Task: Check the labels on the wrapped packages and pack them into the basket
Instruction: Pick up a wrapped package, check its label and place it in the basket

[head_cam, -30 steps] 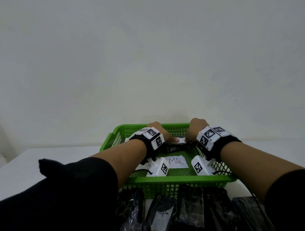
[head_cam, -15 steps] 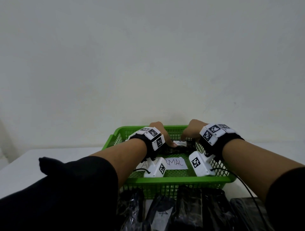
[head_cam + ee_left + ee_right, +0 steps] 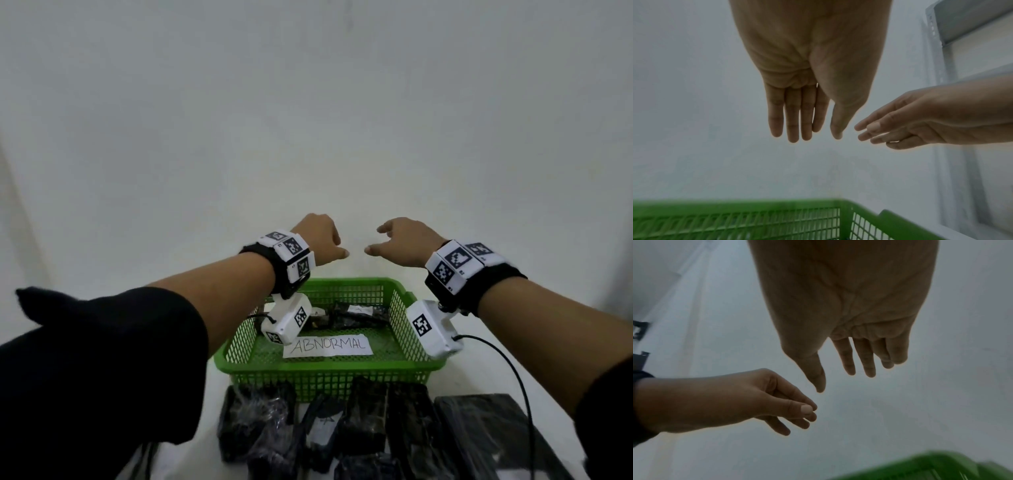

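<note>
Hovering empty above the green basket (image 3: 329, 368), your left hand (image 3: 317, 240) and right hand (image 3: 406, 245) hang with relaxed, straight fingers; remaining wrapped packages (image 3: 371, 419) lie below and nearer you, long axes pointing away, roughly equidistant from both.

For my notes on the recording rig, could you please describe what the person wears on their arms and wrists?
Both forearms are bare below black sleeves pushed up towards the elbows. The left hand and right hand are bare too. Each wrist has a black strap carrying white blocks printed with black square markers, and a white camera box with another marker hangs beneath. A black cable runs from the right box.
</note>
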